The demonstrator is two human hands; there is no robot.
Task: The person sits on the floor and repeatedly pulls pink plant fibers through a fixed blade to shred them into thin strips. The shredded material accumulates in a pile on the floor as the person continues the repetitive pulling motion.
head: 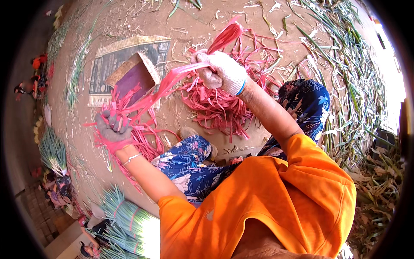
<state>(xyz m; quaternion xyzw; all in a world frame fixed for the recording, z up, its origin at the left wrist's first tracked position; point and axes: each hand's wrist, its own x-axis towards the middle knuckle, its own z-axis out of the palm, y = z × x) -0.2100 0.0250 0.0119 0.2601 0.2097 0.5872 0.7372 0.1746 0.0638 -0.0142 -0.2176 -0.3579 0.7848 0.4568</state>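
Note:
My left hand [114, 128], in a grey and pink glove, is closed on a bunch of red plastic strips [152, 98] in front of the cardboard box [137, 81]. Those strips stretch across to my right hand [221, 73], which wears a white knitted glove with a blue edge and grips their other part. A folded end of the strips sticks up beyond my right fist. Under and beside that hand, a tangled heap of red strips [223, 110] lies on the ground. More strips hang below my left hand, beside my knee.
A printed flat sheet [129, 45] lies under the open box. Tied bundles of green onions [129, 220] lie at lower left, another bundle [53, 152] farther left. Loose onion leaves [349, 71] cover the ground at right. Several people are at the far left edge.

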